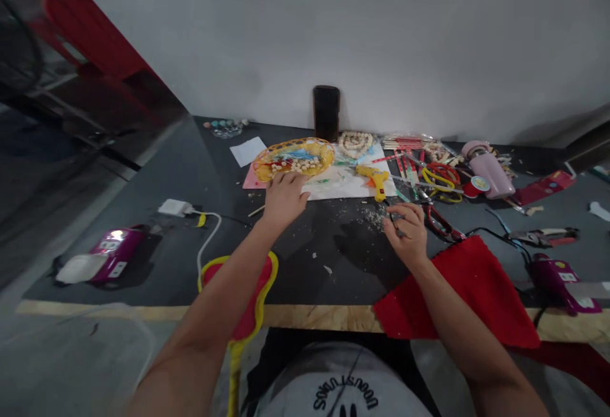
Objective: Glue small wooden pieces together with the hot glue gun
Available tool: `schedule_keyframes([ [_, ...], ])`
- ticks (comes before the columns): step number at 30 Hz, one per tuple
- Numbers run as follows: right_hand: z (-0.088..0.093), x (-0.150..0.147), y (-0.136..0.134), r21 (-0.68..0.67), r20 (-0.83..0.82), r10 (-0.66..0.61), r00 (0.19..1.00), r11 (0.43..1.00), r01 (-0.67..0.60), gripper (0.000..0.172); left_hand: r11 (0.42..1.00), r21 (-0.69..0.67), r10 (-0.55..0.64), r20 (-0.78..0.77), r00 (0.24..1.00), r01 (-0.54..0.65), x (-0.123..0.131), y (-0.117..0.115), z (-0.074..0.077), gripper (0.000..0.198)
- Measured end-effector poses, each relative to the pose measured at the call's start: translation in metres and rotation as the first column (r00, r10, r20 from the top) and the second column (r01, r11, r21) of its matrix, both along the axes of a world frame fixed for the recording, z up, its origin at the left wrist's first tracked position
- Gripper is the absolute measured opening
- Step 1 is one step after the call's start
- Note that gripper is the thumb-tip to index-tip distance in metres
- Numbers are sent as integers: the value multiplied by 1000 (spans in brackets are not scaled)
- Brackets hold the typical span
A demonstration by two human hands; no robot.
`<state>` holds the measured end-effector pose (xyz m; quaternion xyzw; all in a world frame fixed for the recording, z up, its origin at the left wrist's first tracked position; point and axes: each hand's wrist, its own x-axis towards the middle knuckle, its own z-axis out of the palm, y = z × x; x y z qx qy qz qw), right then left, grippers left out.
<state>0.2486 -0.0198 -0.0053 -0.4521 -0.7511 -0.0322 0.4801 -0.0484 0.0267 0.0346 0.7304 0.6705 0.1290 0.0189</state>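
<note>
My left hand (286, 199) reaches to the front edge of a yellow woven basket (328, 157), palm down with fingers stretched out and thumb apart. Its fingertips are at the rim, partly hidden. Small pale beads (305, 164) and blue and red strands lie in the basket. A yellow hot glue gun (376, 178) rests on a white sheet (340, 188), right of the basket. Below the glue gun, the fingers of my right hand (408, 232) are curled, pinching its black cord (393, 217). Small crumbs lie on the dark tabletop beside that hand.
A phone (326, 112) leans on the wall. A pink bottle (493, 172), pliers (543, 236), a red cloth (469, 290) and a purple power socket box (565, 283) are at right. An electric fly swatter (271, 264), white adapter (175, 208) and another purple box (114, 255) lie left.
</note>
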Motion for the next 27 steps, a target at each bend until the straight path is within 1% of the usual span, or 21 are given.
schedule_keyframes([
  [2, 0, 0, 0, 19, 1, 2, 1000, 1000, -2, 39, 1000, -10, 16, -5, 1000, -16, -6, 1, -1, 40],
  [5, -2, -1, -1, 6, 0, 8, 1000, 1000, -8, 39, 999, -11, 39, 8, 999, -39, -15, 4, -2, 41],
  [7, -3, -1, -1, -12, -4, 15, 1000, 1000, -15, 38, 998, -4, 56, 34, 998, -56, -25, 11, 0, 43],
  [9, -5, -1, -1, -18, -10, 27, 1000, 999, -27, 36, 995, 6, 95, 68, 993, -96, -41, 22, 4, 42],
  [10, -5, -1, -1, -17, -11, 34, 999, 999, -34, 35, 991, 11, 130, 81, 988, -131, -50, 29, 8, 40],
  [12, -6, -1, -1, -18, -8, 47, 999, 999, -47, 34, 970, 18, 240, 99, 966, -243, -74, 45, 14, 40],
  [15, -7, -2, -1, -23, 0, 80, 997, 997, -80, 33, 914, -4, 405, 90, 910, -406, -110, 71, 17, 38],
  [18, -8, -2, 0, -20, 11, 112, 994, 994, -112, 32, 878, -93, 476, 57, 878, -470, -134, 93, 11, 35],
  [20, -10, -2, 1, -18, 17, 120, 993, 993, -120, 31, 863, -167, 488, 36, 872, -476, -142, 104, 4, 37],
  [22, -11, -2, 2, -23, 23, 122, 992, 992, -121, 31, 859, -207, 483, 30, 875, -468, -145, 109, -4, 38],
  [24, -12, -2, 3, -34, 25, 119, 993, 992, -119, 30, 875, -198, 458, 45, 888, -442, -148, 111, -11, 38],
  [27, -12, -2, 4, -52, 20, 117, 993, 992, -116, 30, 907, -136, 412, 98, 906, -398, -151, 110, -17, 37],
])
